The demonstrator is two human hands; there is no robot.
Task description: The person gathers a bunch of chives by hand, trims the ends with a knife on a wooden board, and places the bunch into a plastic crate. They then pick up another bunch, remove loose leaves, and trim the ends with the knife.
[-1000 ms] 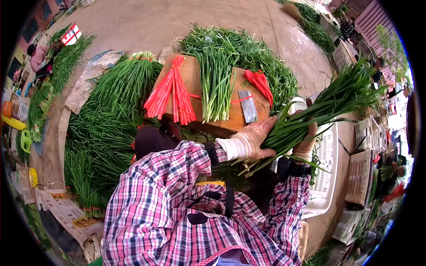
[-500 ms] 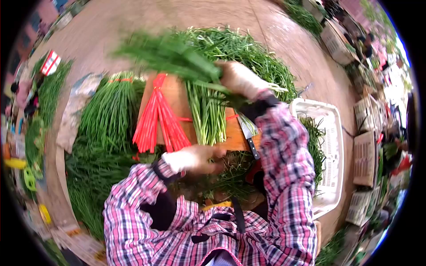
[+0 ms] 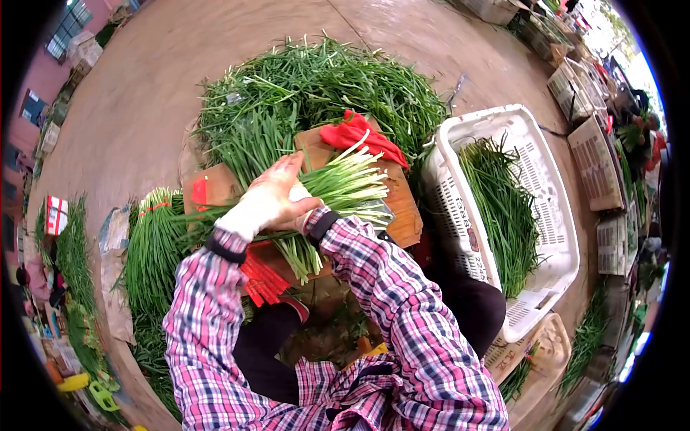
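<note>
A bunch of green stalks (image 3: 346,179) lay across the wooden board (image 3: 406,215), pale ends toward two o'clock. Against it, the left hand (image 3: 270,197) slanted from seven o'clock, fingers stretched toward one. The right hand (image 3: 295,220) angled from five (fingers hidden; I couldn't tell their grip). A white crate (image 3: 458,215) stood at three.

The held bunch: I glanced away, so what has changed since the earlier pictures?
The bunch has swung leftward from beside the board to over it, leaves left, stems right. The left hand, off it mid-swing, is back at it. The red cloth and crate stay put.
</note>
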